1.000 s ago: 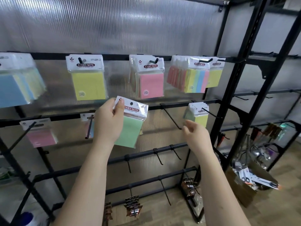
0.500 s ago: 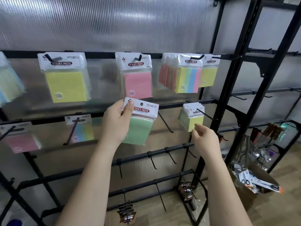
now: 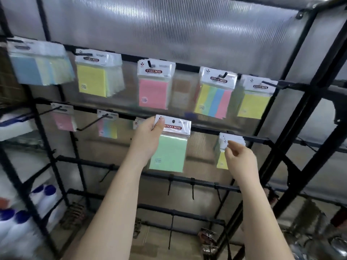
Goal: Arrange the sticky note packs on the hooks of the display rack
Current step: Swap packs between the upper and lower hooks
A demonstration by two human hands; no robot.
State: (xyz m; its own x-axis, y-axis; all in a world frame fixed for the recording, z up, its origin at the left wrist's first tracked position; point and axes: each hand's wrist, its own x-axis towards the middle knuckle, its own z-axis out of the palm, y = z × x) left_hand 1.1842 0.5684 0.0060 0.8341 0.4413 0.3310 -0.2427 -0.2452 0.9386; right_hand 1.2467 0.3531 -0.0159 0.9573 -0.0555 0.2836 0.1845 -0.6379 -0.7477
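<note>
Two bare forearms, no sleeves in view, left hand (image 3: 150, 136) and right hand (image 3: 239, 159) without gloves, rings, watch or wristbands, nails short and unpainted

Soft backlight, motion blur, edge distortion

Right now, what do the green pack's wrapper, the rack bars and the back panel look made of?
Green pack, gripped by the left hand: clear glossy plastic film, going by the glare streaks, with a white header that looks like printed card. Rack bars: black tube, probably painted metal with a dull sheen. Back panel: translucent ribbed sheet, likely polycarbonate; the fine parallel lines catch light.
</note>
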